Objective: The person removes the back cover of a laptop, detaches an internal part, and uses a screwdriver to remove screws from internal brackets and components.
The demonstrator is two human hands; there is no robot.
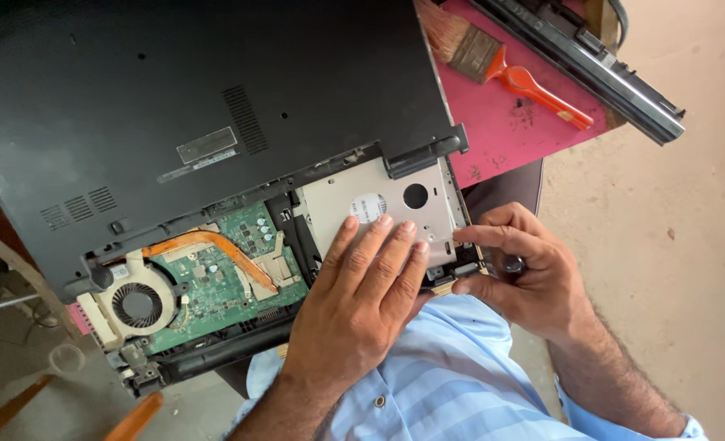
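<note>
A black laptop (215,98) lies upside down on my lap, its bottom cover lifted off the near part. A silver metal drive (403,192) with a round hole sits in the bay at the near right corner. My left hand (354,302) lies flat on this drive, fingers pressing on its surface. My right hand (534,278) is at the laptop's right edge, thumb and forefinger pinching the drive's outer edge. A small dark round thing (513,263) shows in that palm; what it is cannot be told.
The exposed green circuit board (224,278), a copper heat pipe (207,238) and a round fan (138,304) lie left of the drive. An orange-handled paintbrush (501,65) and a long black battery bar (591,57) rest on a pink table (501,139) beyond. Sandy floor (673,229) is on the right.
</note>
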